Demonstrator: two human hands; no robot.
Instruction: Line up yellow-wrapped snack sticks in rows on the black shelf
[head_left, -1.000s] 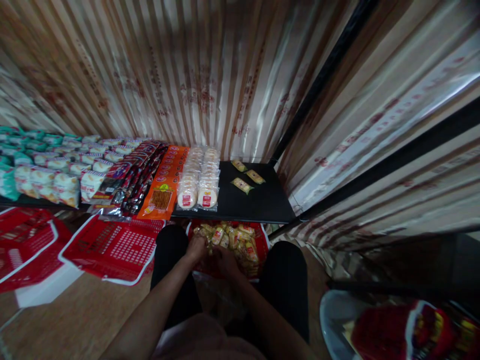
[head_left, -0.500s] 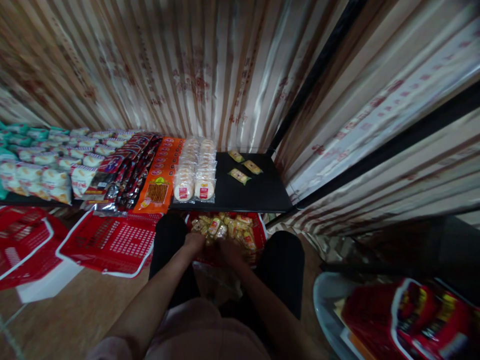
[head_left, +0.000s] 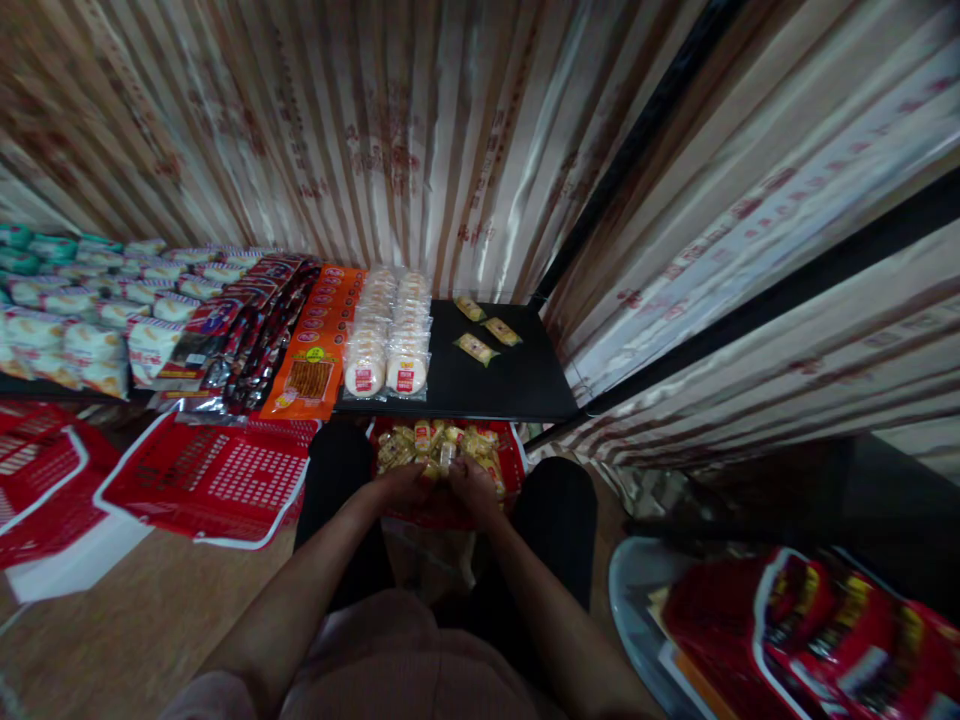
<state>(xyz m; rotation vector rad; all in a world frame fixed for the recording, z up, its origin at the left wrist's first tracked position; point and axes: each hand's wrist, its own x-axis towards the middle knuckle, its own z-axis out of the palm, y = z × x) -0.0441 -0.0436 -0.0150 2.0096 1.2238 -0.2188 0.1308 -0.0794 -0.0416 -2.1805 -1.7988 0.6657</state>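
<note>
A red basket (head_left: 519, 462) full of small gold-wrapped snacks (head_left: 401, 440) sits between my knees, under the shelf's front edge. My left hand (head_left: 405, 484) reaches into its left side, fingers curled at a wrapped snack (head_left: 430, 470). Close by on the right, my right hand (head_left: 475, 482) has its fingers closed around another shiny wrapped snack (head_left: 448, 457). The fingertips of both hands are dim and partly hidden among the packets. Three similar gold packets (head_left: 477, 347) lie apart on the black shelf (head_left: 517, 388) above.
Left along the shelf stand two rows of round white crackers (head_left: 406, 375), an orange packet (head_left: 309, 345), dark red packets (head_left: 259, 330) and white bags (head_left: 97, 350). Red baskets (head_left: 225, 480) sit below left. A grey tub (head_left: 626, 580) with red packages stands right. Black frame bars (head_left: 637, 385) cross the curtain.
My hands have come closer together in the basket, and the right one has risen slightly, with a shiny packet now showing between them. The view has shifted a little.
</note>
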